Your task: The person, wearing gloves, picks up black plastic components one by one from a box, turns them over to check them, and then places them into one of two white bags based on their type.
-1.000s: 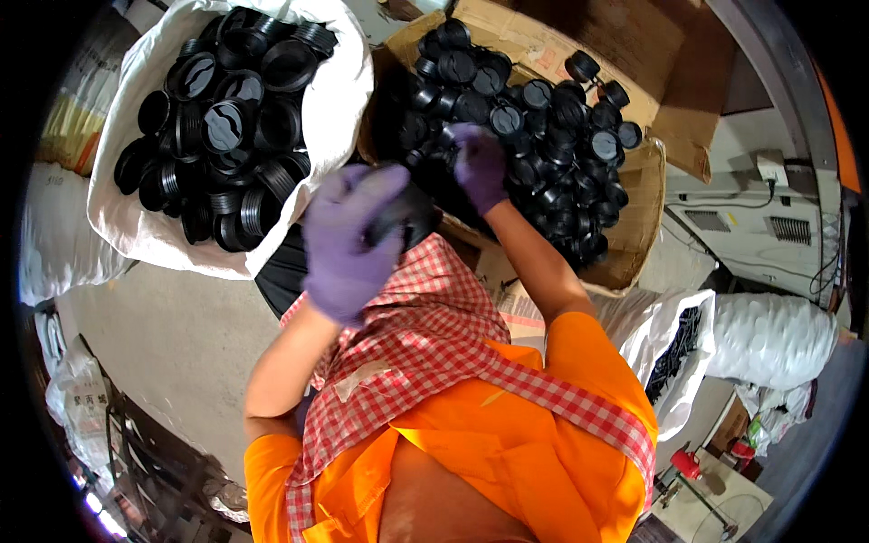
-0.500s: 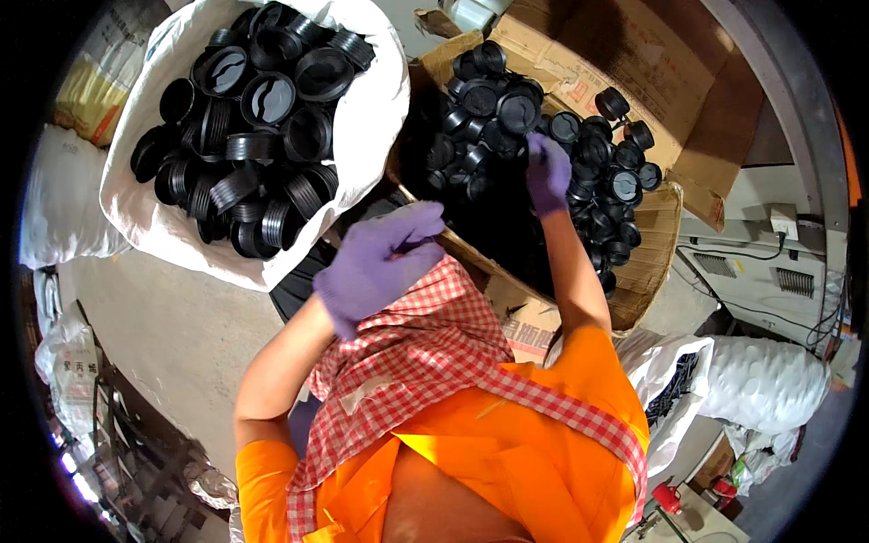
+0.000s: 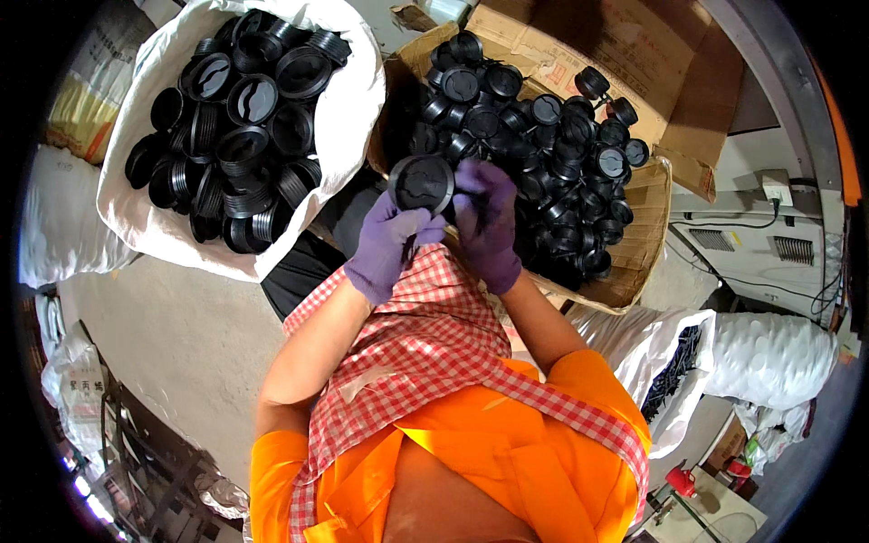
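Both my hands wear purple gloves and meet in front of my apron. Between them a round black plastic cap point(image 3: 423, 184) shows its disc face with a recessed shape across it. My left hand point(image 3: 387, 249) grips the cap from below and left, fingers bent round its rim. At the cap's right edge, my right hand point(image 3: 489, 226) has its fingers curled in; they seem to pinch the rim, with part of the grip in shadow. Behind the hands stands a cardboard box point(image 3: 654, 217) heaped with smaller-looking black caps point(image 3: 546, 109).
A white woven sack point(image 3: 355, 109) full of black threaded caps point(image 3: 252, 100) stands at the left. Lower right, an opened white bag point(image 3: 670, 425) holds thin dark pieces. A grey-white machine cabinet point(image 3: 769, 253) with a cable is at the right. White sacks point(image 3: 68, 217) line the left.
My right hand has come out of the box, back toward my lap. My left hand has closed from a loose pose, and a black cap is now between both hands.
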The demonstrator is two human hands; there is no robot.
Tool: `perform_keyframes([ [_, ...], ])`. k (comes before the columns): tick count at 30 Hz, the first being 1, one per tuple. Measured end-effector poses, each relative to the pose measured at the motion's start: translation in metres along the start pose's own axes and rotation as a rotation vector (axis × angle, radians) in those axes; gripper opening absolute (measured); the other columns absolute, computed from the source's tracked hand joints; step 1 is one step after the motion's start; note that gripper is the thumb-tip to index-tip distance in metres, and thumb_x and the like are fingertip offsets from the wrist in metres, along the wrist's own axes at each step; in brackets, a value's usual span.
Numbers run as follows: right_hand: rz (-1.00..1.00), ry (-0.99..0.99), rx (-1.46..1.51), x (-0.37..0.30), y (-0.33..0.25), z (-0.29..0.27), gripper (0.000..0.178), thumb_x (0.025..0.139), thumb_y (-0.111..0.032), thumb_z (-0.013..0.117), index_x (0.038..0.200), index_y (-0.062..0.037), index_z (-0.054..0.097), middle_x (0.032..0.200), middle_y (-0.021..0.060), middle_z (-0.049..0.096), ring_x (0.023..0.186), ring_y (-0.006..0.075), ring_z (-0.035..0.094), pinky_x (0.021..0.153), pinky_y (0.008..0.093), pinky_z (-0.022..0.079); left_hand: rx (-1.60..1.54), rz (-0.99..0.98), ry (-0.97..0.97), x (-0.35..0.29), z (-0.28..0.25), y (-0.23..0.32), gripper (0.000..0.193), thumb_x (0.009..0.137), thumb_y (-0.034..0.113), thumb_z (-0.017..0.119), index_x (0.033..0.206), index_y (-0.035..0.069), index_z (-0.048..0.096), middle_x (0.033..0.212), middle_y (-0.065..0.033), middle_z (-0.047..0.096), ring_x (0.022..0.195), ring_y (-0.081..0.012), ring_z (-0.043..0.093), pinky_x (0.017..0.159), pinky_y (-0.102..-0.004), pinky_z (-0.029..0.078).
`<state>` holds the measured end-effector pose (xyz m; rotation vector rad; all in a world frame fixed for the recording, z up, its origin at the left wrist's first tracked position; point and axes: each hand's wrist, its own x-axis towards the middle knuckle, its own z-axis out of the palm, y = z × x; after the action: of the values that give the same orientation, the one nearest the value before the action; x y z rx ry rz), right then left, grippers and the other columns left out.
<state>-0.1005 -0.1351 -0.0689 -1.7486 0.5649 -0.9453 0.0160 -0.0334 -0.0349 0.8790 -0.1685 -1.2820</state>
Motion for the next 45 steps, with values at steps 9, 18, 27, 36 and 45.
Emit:
perform_keyframes([
  [9, -0.216, -0.659, -0.236, 0.018, -0.016, -0.024, 0.018, 0.075, -0.01, 0.066, 0.09, -0.0056, 0.058, 0.089, 0.0128, 0.059, 0.087, 0.0326, 0.057, 0.077, 0.0408, 0.047, 0.755, 0.106, -0.078, -0.026, -0.039, 0.028, 0.062, 0.077, 0.01, 0.068, 0.133, 0.002, 0.042, 0.117, -0.0073, 0.058, 0.1, -0.0186, 0.058, 0.091, -0.033, 0.046],
  [18, 0.579, -1.328, 0.726, 0.051, -0.056, -0.029, 0.017, 0.079, -0.017, 0.069, 0.081, 0.0, 0.067, 0.077, 0.0101, 0.066, 0.07, 0.0208, 0.061, 0.066, 0.0318, 0.048, 0.883, 0.486, -0.332, -0.036, -0.005, 0.063, 0.03, 0.074, 0.01, 0.074, 0.098, 0.001, 0.06, 0.086, -0.0099, 0.064, 0.075, -0.0189, 0.062, 0.069, -0.0302, 0.05],
  [27, 0.363, -0.388, 1.225, 0.066, -0.034, 0.035, 0.007, 0.08, -0.012, 0.062, 0.085, -0.0076, 0.06, 0.083, 0.008, 0.057, 0.08, 0.0239, 0.058, 0.074, 0.0352, 0.047, 0.61, 0.367, -0.219, -0.028, -0.005, 0.037, 0.039, 0.086, 0.006, 0.05, 0.124, -0.001, 0.046, 0.11, -0.0083, 0.057, 0.096, -0.0168, 0.058, 0.086, -0.029, 0.048],
  [36, -0.631, 0.096, -0.453, 0.156, 0.025, 0.065, 0.025, 0.07, -0.002, 0.055, 0.09, -0.0096, 0.068, 0.086, 0.0093, 0.064, 0.081, 0.0291, 0.061, 0.077, 0.0373, 0.049, 1.506, 1.117, 0.519, -0.04, 0.008, 0.107, 0.052, 0.057, 0.002, 0.062, 0.108, 0.009, 0.066, 0.096, -0.014, 0.062, 0.086, -0.0302, 0.059, 0.08, -0.0358, 0.048],
  [45, 0.287, -0.286, -0.586, 0.192, 0.193, -0.008, 0.034, 0.077, -0.013, 0.062, 0.112, -0.0124, 0.06, 0.124, 0.0154, 0.052, 0.115, 0.0386, 0.048, 0.099, 0.0417, 0.039, 0.984, 0.351, 0.147, -0.057, 0.02, 0.13, 0.056, 0.079, 0.021, 0.068, 0.128, 0.002, 0.048, 0.118, -0.0121, 0.052, 0.101, -0.0196, 0.054, 0.081, -0.0319, 0.047],
])
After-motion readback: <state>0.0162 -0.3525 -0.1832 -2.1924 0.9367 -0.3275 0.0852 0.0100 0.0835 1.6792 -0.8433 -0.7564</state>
